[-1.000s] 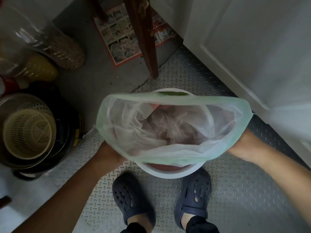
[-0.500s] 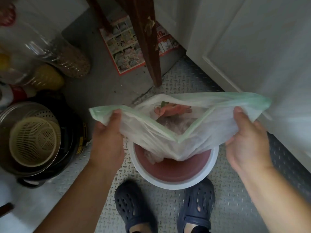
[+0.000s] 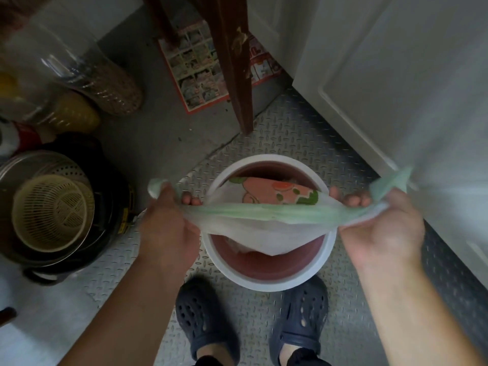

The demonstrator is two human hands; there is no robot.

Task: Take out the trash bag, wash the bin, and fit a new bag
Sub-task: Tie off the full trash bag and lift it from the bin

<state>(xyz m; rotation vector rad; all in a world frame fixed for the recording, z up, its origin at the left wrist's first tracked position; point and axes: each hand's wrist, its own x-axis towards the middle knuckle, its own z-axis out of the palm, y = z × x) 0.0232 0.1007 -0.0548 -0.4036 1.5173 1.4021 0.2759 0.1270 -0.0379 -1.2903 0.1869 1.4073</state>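
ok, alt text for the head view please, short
Seen from above, the left hand and right hand pull the mouth of a full trash bag taut and nearly closed above a round white bin on the floor, between the person's dark clogs.

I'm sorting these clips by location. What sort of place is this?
Probably a home kitchen or utility corner: a colander sits inside a metal pot on the floor, big jars stand nearby, and a white panelled door flanks the bin.
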